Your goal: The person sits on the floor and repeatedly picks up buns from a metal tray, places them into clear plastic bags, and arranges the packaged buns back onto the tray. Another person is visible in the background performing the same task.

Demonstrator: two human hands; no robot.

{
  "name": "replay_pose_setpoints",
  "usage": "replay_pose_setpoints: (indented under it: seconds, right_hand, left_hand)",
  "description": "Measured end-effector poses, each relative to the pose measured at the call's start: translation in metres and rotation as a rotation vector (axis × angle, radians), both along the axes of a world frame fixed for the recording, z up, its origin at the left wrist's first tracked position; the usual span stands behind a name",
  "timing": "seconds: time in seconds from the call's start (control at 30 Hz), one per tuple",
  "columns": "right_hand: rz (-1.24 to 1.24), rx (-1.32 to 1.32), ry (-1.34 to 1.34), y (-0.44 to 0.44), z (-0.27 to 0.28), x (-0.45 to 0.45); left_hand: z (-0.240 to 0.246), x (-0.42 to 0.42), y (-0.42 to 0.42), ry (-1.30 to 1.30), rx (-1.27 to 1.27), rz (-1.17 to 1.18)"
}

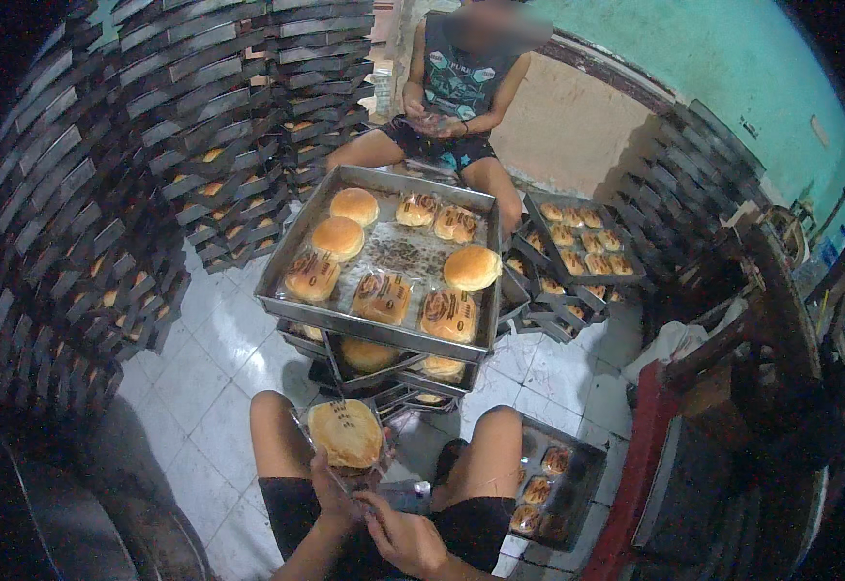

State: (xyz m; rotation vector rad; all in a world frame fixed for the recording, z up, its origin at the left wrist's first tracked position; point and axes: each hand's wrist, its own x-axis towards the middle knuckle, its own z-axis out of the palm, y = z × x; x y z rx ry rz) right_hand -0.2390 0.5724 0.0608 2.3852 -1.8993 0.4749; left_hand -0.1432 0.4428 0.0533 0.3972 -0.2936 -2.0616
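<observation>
My left hand point(335, 488) holds a round bread bun point(346, 434) in a clear printed plastic bag, above my lap. Close to its wrist, my right hand point(400, 534) has its fingers curled at the open-looking lower end of the bag; whether they pinch the film is hard to tell. A packet of clear plastic point(404, 495) lies between my thighs. Beyond my knees, a large metal baking tray point(379, 325) tops a stack of trays. In it are unwrapped buns point(473, 267) and several wrapped ones point(382, 298), the latter in printed clear film.
A person point(458, 94) sits across the stack, hands together. Tall stacks of metal trays point(211, 131) stand at the left. Small wrapped breads fill a tray point(586, 236) at the right; another tray point(582, 494) lies beside my right leg. A red wooden edge point(633, 465) is farther right.
</observation>
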Motion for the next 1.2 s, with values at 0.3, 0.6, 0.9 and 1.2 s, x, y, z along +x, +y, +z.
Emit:
replay_pose_setpoints:
  seconds: [0.3,0.6,0.9,1.2]
  right_hand:
    - [-0.05,0.424,-0.746,-0.025,0.039,0.01]
    - [-0.129,0.875,-0.591,-0.046,0.054,-0.084]
    - [-0.114,-0.119,-0.626,0.012,0.031,-0.099]
    - [-0.641,-0.246,-0.799,0.035,0.034,-0.121]
  left_hand:
    - [-0.016,0.002,0.002,-0.147,-0.018,0.07]
    - [-0.011,0.018,-0.012,0.294,0.505,-0.049]
    - [0.013,-0.06,0.025,0.098,0.368,-0.42]
    - [-0.011,-0.098,0.034,-0.867,-0.541,-0.148]
